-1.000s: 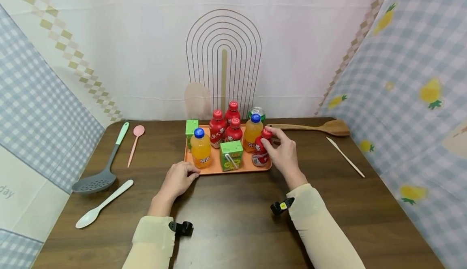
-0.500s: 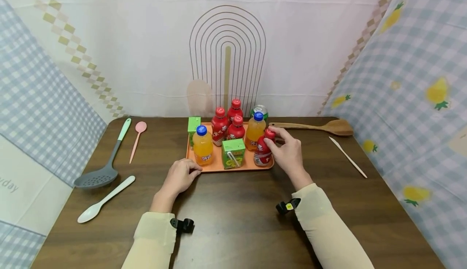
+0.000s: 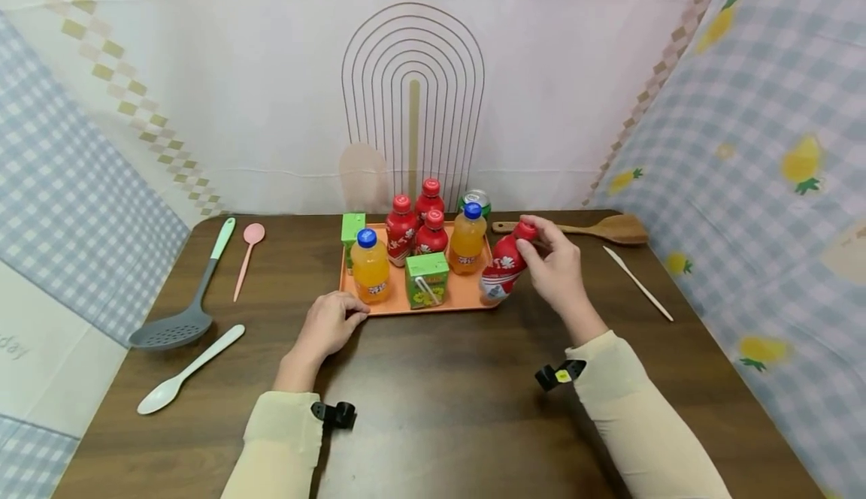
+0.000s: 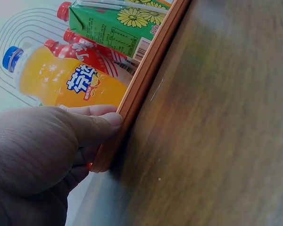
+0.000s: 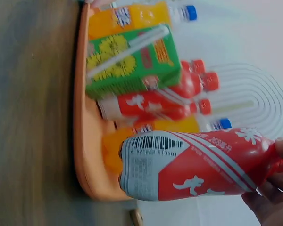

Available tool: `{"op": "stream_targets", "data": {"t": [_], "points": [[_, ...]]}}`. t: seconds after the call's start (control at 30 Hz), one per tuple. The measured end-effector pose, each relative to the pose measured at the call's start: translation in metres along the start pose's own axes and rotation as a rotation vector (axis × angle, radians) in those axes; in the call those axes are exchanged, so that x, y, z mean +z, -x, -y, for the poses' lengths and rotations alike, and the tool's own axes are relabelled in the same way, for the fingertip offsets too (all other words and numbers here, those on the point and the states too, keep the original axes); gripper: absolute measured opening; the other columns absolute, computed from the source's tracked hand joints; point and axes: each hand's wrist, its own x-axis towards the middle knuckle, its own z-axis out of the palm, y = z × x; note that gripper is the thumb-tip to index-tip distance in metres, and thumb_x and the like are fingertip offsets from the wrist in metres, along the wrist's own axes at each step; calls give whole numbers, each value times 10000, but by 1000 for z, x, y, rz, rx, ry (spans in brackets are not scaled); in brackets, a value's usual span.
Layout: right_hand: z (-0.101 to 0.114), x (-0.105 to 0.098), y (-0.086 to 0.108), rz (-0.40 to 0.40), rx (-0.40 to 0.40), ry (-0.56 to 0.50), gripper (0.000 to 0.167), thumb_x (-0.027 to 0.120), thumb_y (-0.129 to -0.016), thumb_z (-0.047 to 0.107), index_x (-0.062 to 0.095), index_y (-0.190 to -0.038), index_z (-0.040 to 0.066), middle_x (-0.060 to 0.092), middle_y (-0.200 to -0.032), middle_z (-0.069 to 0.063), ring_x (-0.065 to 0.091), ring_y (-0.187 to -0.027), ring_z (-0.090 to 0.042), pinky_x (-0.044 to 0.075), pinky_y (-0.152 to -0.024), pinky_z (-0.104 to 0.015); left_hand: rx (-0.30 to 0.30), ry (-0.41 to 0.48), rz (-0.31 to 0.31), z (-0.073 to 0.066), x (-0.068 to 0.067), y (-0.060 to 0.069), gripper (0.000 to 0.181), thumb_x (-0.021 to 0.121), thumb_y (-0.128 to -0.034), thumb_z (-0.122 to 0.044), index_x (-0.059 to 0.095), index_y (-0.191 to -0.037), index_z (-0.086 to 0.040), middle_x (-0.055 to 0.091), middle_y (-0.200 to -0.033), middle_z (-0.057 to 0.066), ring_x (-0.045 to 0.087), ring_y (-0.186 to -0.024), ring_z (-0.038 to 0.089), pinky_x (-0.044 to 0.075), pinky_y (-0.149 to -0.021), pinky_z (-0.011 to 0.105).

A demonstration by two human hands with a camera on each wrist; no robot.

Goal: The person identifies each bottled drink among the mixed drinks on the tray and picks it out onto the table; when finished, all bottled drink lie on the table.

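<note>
Head view: red plastic bottle with white figures [image 3: 504, 262] tilts in the right hand [image 3: 558, 266]

Thumb and fingers close around its capped end. Its base is at the near right corner of a shallow orange tray [image 3: 463, 294] (whether touching, I cannot tell). The left hand [image 3: 328, 325] pinches the tray's near left corner, beside a blue-capped bottle of orange drink [image 4: 42, 77].

On the table [image 3: 440, 394], a tray [image 3: 462, 288] is flanked by skimmer [image 3: 193, 319], pink spoon [image 3: 247, 254] and white spoon [image 3: 192, 368] at left, spatula [image 3: 609, 231] and knife [image 3: 639, 284] at right.
</note>
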Motion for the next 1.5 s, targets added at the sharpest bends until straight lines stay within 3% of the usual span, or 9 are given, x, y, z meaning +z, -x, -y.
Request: {"op": "stream_targets", "data": {"t": [0.1, 0.23, 0.47, 0.67, 1.07, 1.5], "points": [[1, -16, -4, 44, 0, -19, 360, 600, -908, -53, 553, -1265, -51, 640, -1158, -230, 612, -1067, -330, 482, -831, -145, 4, -4, -3, 1, 0, 0, 52, 743, -848, -122, 786, -873, -141, 691, -877, -4, 617, -875, 216, 494, -841, 439], [1, -35, -7, 95, 9, -32, 360, 542, -912, -118, 485, -1267, -138, 589, -1172, -320, 571, -1093, -380, 463, -865, -151, -3, -7, 9, 3, -1, 0, 55, 741, -851, -127, 786, -879, -141, 693, -885, -4, 619, -882, 215, 494, -851, 439], [-20, -60, -9, 83, 65, -43, 349, 501, -928, -128, 457, -1273, -149, 546, -1214, -346, 546, -1143, -323, 440, -912, -158, 7, -3, 5, 0, -1, -2, 53, 738, -855, -141, 785, -877, -151, 693, -883, -11, 619, -880, 215, 494, -844, 445], [-34, -68, -13, 72, 108, -30, 340, 477, -936, -131, 437, -1273, -155, 522, -1253, -336, 513, -1171, -329, 417, -935, -152, 5, 0, 7, 1, 0, -1, 48, 747, -847, -137, 786, -866, -158, 688, -862, -27, 617, -867, 205, 498, -837, 437], [-41, -67, -17, 146, 183, -63, 357, 443, -952, -122, 390, -1304, -154, 481, -1296, -344, 444, -1232, -391, 407, -946, -158, 11, -16, 9, 0, 0, -2, 48, 743, -851, -145, 783, -875, -154, 691, -880, -10, 616, -878, 214, 496, -843, 440], [-32, -26, -23, 212, 218, -199, 344, 435, -964, -102, 390, -1303, -136, 474, -1327, -310, 431, -1265, -372, 391, -971, -197, 14, -29, 13, 2, 0, -2, 53, 741, -853, -153, 783, -885, -149, 693, -875, -1, 612, -864, 216, 496, -830, 438]]}}
